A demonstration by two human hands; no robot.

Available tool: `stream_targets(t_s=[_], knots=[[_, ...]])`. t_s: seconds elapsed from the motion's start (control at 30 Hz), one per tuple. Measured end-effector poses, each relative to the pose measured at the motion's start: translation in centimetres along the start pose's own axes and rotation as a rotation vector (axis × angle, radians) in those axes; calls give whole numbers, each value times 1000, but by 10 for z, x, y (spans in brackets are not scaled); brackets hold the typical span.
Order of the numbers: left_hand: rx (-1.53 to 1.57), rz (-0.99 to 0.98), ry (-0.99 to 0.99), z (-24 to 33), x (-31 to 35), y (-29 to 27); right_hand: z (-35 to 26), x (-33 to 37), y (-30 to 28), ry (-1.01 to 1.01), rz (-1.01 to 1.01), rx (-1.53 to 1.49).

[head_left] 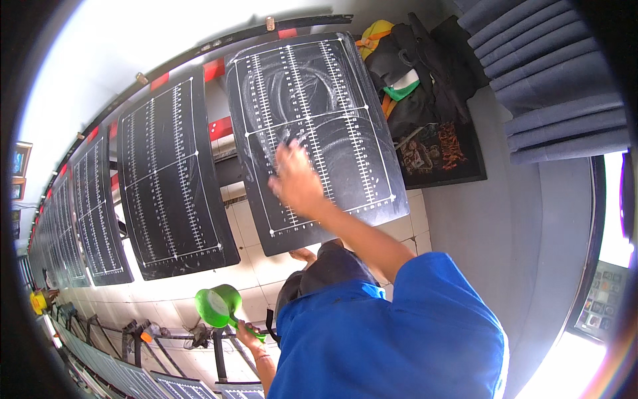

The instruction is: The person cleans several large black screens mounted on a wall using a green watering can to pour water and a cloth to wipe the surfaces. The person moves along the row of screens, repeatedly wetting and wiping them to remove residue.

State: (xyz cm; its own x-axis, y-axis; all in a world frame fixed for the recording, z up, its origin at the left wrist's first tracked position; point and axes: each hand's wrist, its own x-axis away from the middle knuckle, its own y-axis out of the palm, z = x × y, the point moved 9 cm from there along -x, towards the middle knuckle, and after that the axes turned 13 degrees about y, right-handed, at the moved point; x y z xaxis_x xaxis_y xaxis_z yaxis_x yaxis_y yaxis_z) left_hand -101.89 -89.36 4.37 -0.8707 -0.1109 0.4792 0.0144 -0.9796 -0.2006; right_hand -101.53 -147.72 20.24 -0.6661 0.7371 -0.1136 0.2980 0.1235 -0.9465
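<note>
Lying before me is a black panel (352, 156) printed with white ruler-like scales and a white border; pale smears swirl over it. My right hand (298, 183) is over the panel's left middle part, fingers stretched out and a little blurred. Whether its palm touches the surface I cannot tell. Lower left, my left hand (251, 338) is closed round the handle of a green dipper (229, 299). The dipper's round bowl points away from me, and something pale shows inside, too unclear to name.
More black panels (149, 213) of the same kind run in a row to the left, along a dark rail (193, 53) with red pieces. Dark clothes and bags (412, 73) lie beyond at right, near a grey curtain (545, 66). Metal frames (219, 352) stand at lower left.
</note>
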Motion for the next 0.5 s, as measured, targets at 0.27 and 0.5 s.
stream_targets(t_s=[0.27,0.5], knots=[[27,23,11,1,5,0,181,112,-30,345,-47,322],[-37,-66,38,13,2,22,-40,118,17,-42,-211,61]])
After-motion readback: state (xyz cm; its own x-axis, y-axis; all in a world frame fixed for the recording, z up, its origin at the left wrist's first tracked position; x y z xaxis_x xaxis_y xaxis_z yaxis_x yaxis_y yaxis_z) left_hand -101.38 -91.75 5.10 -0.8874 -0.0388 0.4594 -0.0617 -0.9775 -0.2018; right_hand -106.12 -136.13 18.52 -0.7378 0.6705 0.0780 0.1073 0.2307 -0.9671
